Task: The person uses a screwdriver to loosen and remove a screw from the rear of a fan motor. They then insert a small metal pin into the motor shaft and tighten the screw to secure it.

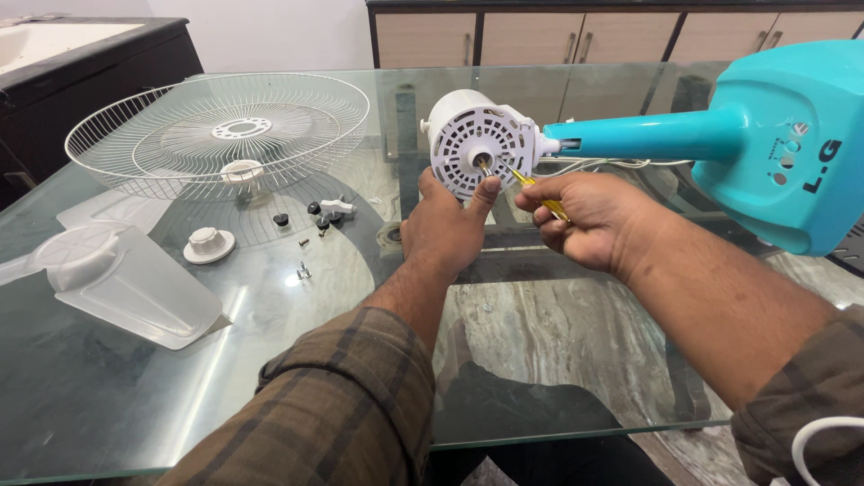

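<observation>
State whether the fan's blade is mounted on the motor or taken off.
Taken off. The translucent blade lies flat on the glass table, apart from the white motor, whose shaft is bare beside the left hand.

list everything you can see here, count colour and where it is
fan motor housing: 1, white, vented, centre of the table, lying on its side
fan stand: 1, teal, neck and base lying at the right
screwdriver: 1, yellow handle, tip at the motor shaft
fan guard: 1, white wire, lying flat at the back left
fan blade: 1, translucent white, at the left
round cap: 1, white, in front of the guard
small screws and knobs: several, black and white, loose near the cap
glass table: 1, clear, under everything
cabinets: a row, beige, at the back wall
left hand: on the motor face, thumb by the shaft
right hand: grips the screwdriver
</observation>
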